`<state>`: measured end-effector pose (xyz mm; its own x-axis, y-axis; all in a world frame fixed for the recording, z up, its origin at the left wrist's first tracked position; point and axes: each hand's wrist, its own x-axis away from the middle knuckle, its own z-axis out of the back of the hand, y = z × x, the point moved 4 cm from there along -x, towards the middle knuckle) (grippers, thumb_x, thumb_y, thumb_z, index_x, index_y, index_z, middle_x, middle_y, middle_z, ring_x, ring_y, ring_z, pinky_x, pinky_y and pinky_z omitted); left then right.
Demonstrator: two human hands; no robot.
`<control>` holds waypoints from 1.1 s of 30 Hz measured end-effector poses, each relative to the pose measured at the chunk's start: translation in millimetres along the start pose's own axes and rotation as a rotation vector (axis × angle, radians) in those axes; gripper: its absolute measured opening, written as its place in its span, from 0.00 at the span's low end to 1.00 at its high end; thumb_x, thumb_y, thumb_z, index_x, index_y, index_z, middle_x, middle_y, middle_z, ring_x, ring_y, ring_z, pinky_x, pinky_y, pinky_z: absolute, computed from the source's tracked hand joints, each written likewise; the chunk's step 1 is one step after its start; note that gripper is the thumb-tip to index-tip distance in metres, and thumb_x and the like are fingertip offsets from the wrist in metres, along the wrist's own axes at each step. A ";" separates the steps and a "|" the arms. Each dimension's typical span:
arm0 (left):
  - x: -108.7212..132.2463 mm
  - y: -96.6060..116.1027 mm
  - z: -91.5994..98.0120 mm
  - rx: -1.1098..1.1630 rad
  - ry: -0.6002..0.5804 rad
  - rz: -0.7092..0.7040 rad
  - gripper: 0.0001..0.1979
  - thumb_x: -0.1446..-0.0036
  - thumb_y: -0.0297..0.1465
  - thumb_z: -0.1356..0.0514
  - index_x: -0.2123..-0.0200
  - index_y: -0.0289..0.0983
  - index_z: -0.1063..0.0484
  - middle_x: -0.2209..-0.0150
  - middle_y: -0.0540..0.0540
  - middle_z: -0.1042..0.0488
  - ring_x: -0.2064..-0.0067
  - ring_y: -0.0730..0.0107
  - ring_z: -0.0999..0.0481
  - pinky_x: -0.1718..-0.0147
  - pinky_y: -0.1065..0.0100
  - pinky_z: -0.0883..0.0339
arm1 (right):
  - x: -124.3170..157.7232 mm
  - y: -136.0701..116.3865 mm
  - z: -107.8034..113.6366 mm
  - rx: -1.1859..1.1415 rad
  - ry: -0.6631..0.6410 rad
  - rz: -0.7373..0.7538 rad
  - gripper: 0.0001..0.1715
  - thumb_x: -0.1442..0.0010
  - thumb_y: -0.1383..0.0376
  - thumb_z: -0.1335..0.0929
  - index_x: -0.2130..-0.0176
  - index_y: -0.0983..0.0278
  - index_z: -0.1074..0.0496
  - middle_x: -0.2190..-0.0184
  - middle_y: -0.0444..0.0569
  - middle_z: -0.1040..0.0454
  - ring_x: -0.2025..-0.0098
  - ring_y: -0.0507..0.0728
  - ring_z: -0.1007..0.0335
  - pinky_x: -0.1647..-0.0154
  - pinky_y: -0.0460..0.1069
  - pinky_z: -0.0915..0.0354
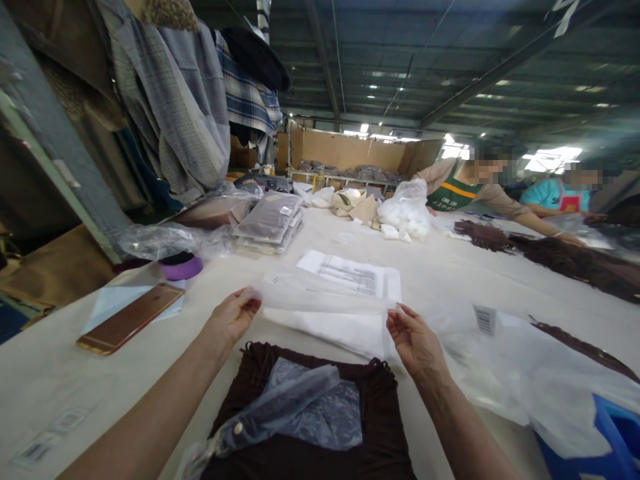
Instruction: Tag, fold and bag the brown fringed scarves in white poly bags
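Observation:
Between my two hands stretches a clear plastic bag (320, 300), its edge pulled taut over the table. My left hand (237, 313) pinches one corner of it, and my right hand (411, 333) pinches the opposite corner. Beneath the bag lie white sheets, one a printed paper (370, 270). Closest to me is a folded dark brown fringed garment (280, 453), lying flat. On top of it rests a crumpled clear plastic piece (320, 413) with a strip that has a round, button-like spot.
Left are a phone (130, 320), a purple tape roll (181, 267) and stacked bagged garments (270, 220). Right are plastic bags (520, 360) and a blue bin (575, 447). Two co-workers stand across the table, one in a green apron (450, 190), near brown fringed pieces (575, 263).

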<state>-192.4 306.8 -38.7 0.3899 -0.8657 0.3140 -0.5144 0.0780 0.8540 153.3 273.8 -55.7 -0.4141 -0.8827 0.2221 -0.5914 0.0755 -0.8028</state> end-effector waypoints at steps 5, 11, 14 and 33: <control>9.9 -4.0 -0.1 -0.067 -0.064 -0.063 0.08 0.56 0.23 0.34 0.75 0.33 0.32 0.78 0.53 0.31 0.77 0.79 0.31 0.76 0.76 0.32 | -0.2 -3.9 6.5 -0.005 -0.004 -0.079 0.12 0.57 0.76 0.30 0.72 0.64 0.32 0.81 0.38 0.31 0.81 0.44 0.36 0.85 0.37 0.37; 14.0 -14.7 1.1 -0.294 -0.162 -0.189 0.21 0.65 0.45 0.32 0.77 0.35 0.32 0.81 0.52 0.33 0.75 0.73 0.32 0.73 0.72 0.31 | -5.6 -0.2 19.1 0.055 -0.017 -0.064 0.13 0.59 0.77 0.29 0.73 0.63 0.32 0.79 0.40 0.30 0.82 0.44 0.37 0.85 0.38 0.37; 18.4 -15.5 0.0 -0.432 -0.204 -0.254 0.21 0.63 0.48 0.35 0.77 0.36 0.32 0.80 0.53 0.33 0.75 0.72 0.32 0.70 0.69 0.30 | -6.4 2.9 21.6 0.110 -0.048 0.001 0.13 0.58 0.70 0.26 0.72 0.62 0.32 0.76 0.41 0.28 0.75 0.49 0.30 0.74 0.44 0.29; 37.0 -30.1 43.2 -1.150 -0.176 -0.397 0.24 0.51 0.52 0.56 0.72 0.41 0.32 0.66 0.47 0.24 0.57 0.58 0.27 0.53 0.63 0.36 | 58.2 14.5 41.8 1.247 -0.067 0.400 0.23 0.47 0.44 0.41 0.71 0.60 0.35 0.78 0.45 0.30 0.73 0.57 0.33 0.69 0.50 0.38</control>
<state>-195.5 251.1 -70.7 0.2115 -0.9767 -0.0356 0.6238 0.1069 0.7743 149.5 204.1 -77.6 -0.3544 -0.9232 -0.1484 0.6124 -0.1092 -0.7830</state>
